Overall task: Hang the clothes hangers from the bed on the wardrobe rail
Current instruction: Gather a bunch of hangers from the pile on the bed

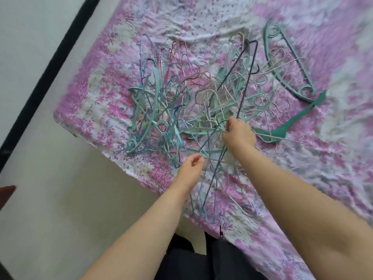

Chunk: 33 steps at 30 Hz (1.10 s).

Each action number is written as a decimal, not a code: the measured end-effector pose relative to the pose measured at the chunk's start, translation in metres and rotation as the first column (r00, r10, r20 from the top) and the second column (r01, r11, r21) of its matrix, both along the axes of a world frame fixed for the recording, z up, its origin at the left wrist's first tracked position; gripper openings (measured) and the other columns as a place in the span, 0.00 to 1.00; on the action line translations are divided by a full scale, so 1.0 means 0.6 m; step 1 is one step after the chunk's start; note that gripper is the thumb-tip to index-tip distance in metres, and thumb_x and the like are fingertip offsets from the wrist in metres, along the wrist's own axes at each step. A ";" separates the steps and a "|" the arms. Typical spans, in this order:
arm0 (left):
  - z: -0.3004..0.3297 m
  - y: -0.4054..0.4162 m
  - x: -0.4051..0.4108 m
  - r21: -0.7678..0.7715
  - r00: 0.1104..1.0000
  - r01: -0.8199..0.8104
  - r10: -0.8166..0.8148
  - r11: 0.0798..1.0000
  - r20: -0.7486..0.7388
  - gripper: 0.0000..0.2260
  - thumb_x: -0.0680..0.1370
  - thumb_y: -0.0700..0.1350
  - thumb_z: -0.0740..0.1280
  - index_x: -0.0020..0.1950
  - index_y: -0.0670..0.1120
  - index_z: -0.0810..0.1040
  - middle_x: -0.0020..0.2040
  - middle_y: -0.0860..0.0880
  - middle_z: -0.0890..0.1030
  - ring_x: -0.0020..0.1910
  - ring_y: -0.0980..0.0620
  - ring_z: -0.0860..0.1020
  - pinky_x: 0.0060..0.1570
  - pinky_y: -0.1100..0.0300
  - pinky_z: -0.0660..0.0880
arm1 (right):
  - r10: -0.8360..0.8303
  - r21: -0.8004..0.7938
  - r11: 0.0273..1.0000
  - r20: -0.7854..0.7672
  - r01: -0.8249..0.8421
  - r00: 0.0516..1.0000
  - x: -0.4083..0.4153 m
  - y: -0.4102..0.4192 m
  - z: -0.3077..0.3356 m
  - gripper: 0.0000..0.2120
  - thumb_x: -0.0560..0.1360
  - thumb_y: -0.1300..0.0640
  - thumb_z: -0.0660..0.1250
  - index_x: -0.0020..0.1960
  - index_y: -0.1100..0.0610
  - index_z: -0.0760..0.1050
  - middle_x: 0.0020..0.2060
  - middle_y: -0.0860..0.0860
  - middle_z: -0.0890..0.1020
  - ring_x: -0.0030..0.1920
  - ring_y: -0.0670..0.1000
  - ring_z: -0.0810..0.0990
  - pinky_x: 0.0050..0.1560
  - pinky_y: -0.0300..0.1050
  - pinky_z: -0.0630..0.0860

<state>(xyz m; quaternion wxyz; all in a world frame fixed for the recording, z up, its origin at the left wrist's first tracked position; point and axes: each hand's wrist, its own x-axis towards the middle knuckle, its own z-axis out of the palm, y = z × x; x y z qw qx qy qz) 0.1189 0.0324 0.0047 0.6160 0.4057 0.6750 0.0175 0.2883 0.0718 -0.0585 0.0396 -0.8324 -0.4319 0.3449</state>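
2 hands: right hand (239, 132) grips hangers (203, 126); left hand (190, 167) curled.

A pale floor (70, 199) meets a black strip (50, 61) beside a white wall (30, 27).

This is a bedroom in a home. A bed (302, 188) fills most of the view, covered with a wrinkled pink and white floral sheet (201, 27). A tangled heap of wire and plastic clothes hangers (181, 102) lies on it. Beside the bed are a pale floor (70, 188) and a dark strip (46, 63).
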 end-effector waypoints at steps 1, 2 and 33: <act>0.011 -0.003 0.006 -0.004 0.999 0.016 -0.016 1.000 0.035 0.21 0.82 0.52 0.58 0.75 0.47 0.64 0.72 0.49 0.68 0.69 0.52 0.67 0.60 0.62 0.63 | -0.002 0.025 1.000 0.013 0.002 1.000 0.001 -0.008 0.021 0.09 0.73 0.59 0.62 0.53 0.56 0.70 0.49 0.58 0.78 0.49 0.61 0.77 0.42 0.52 0.75; 0.021 -0.006 0.013 -0.009 0.997 0.029 -0.028 1.000 0.068 0.25 0.82 0.56 0.58 0.77 0.48 0.60 0.75 0.49 0.64 0.72 0.52 0.64 0.62 0.60 0.61 | 0.001 0.050 0.999 0.029 -0.002 1.000 0.000 -0.017 0.042 0.08 0.73 0.60 0.61 0.52 0.56 0.69 0.48 0.58 0.78 0.47 0.61 0.78 0.39 0.51 0.73; 0.205 -0.019 -0.139 -0.129 0.833 -0.324 0.347 0.937 0.431 0.19 0.80 0.50 0.61 0.29 0.48 0.71 0.26 0.51 0.69 0.25 0.54 0.69 0.25 0.61 0.67 | 0.467 0.596 0.715 -0.018 -0.365 0.884 -0.252 -0.216 0.349 0.22 0.77 0.46 0.60 0.66 0.55 0.64 0.55 0.53 0.79 0.48 0.59 0.80 0.38 0.48 0.69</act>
